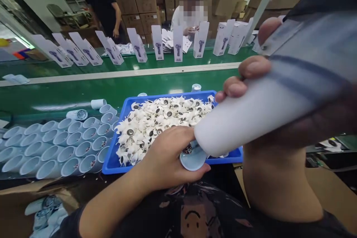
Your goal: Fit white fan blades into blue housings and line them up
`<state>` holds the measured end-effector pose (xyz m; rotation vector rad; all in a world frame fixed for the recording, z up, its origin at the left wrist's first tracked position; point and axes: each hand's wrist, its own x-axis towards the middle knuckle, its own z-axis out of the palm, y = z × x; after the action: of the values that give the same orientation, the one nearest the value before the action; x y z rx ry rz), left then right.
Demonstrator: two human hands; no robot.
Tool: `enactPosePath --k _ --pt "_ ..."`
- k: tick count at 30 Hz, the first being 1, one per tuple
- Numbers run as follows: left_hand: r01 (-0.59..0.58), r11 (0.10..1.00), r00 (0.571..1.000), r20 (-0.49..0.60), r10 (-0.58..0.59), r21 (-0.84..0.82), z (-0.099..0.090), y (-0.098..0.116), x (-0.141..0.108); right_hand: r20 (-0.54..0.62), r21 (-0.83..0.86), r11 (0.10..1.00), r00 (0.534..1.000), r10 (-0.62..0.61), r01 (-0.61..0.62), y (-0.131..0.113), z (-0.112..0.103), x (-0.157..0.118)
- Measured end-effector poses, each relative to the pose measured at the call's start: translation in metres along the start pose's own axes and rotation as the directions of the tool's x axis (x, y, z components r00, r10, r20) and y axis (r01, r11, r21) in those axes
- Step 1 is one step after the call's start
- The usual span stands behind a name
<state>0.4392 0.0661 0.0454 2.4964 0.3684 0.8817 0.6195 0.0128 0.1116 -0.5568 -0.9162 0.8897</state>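
In the middle of the view, my left hand (170, 156) is wrapped round a light-blue cup-shaped plastic housing (193, 160), mouth tilted toward me. Some small dark and coppery parts show inside its rim. My right hand (255, 68) grips a large white cylinder (240, 122), close to the camera and slanting down to the left. Its rounded lower end meets or overlaps the housing's edge; whether they touch I cannot tell. The upper part is blurred and bluish, with a darker band. Behind my left hand, a blue tray (111, 156) holds a heap of white fan blades (167, 113) with dark centres.
Rows of light-blue housings (52, 152) stand left of the tray. Beyond it runs a green conveyor (69, 95) with a pale rail (111, 75). Open white boxes (177, 44) line the far side, where two people stand or sit. A carton (16, 208) with blue parts is lower left.
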Motion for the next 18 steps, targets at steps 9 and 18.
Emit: enactPosePath --k 9,18 --pt "0.026 0.999 0.998 -0.063 -0.024 0.032 0.018 0.009 0.005 -0.081 -0.107 0.993 0.996 0.043 -0.052 -0.008 -0.005 -0.011" --pt "0.193 0.981 0.977 0.090 -0.193 0.006 0.016 0.014 0.007 -0.128 -0.234 0.971 0.992 0.011 -0.041 -0.007 -0.011 -0.003"
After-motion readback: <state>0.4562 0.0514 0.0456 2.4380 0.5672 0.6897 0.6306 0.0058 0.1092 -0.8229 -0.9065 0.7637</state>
